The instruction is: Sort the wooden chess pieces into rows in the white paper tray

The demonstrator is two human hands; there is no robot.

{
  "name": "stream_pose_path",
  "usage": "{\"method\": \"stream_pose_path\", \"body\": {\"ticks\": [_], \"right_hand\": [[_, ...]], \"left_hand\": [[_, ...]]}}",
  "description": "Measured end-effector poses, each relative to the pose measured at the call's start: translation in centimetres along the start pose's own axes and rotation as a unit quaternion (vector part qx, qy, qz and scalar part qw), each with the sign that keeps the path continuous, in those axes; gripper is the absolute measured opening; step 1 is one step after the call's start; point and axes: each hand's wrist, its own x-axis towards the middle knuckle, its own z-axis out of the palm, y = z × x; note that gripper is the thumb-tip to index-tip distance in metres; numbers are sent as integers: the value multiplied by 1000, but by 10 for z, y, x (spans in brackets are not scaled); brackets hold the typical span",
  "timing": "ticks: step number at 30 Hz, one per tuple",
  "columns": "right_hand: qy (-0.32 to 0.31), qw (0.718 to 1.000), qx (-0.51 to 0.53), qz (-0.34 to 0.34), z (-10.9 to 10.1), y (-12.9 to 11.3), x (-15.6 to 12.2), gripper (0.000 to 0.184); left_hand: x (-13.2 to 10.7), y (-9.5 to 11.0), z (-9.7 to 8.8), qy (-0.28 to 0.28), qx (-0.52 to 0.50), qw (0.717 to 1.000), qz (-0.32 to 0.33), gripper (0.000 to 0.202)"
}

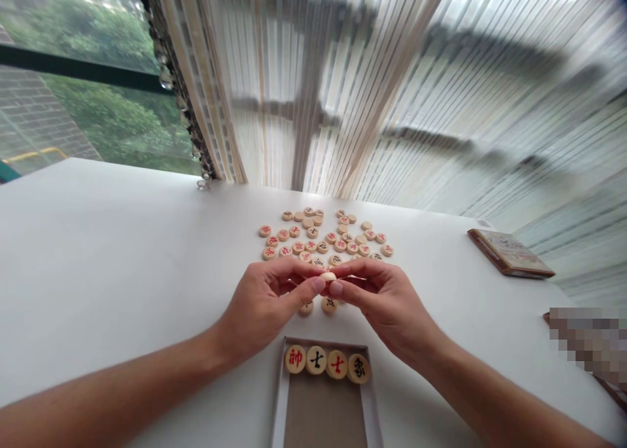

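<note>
Between the fingertips of both hands I hold one wooden Chinese chess piece point(328, 277), its marking not visible. My left hand point(274, 298) pinches it from the left, and my right hand point(377, 298) pinches it from the right. Just below my fingers lie two pieces with black characters, a left one point(306, 307) and a right one point(330, 305). Nearer to me stands a shallow open box point(326, 415). Along its far end sit a red-marked piece point(296, 359), a black-marked piece point(316, 360), another red-marked piece point(337, 364) and another black-marked piece point(359, 368) in a row.
Beyond my hands, many loose chess pieces point(298, 247) lie scattered on the white table point(147, 258), some blank side up, a few overlapping. A book-like box point(512, 253) rests at the right. A partly pixelated object point(588, 350) is nearer. String curtains point(304, 76) hang behind.
</note>
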Motion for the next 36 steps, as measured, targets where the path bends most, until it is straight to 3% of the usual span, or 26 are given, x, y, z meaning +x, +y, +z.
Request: {"method": "stream_pose_path", "body": {"ticks": [13,20,27,36], "right_hand": [[-1,1000,0,9,0,-2,-1,25],[-60,996,51,53,1,-6,-2,24],[-68,991,93,70,2,-11,-3,26],[-88,984,128,90,3,-13,-6,24]], "left_hand": [[0,7,3,-11,-48,998,-26,18],[2,5,1,-16,-89,995,-47,18],[2,-3,0,-10,-169,983,-70,33],[-1,6,0,-30,-195,979,-53,31]]}}
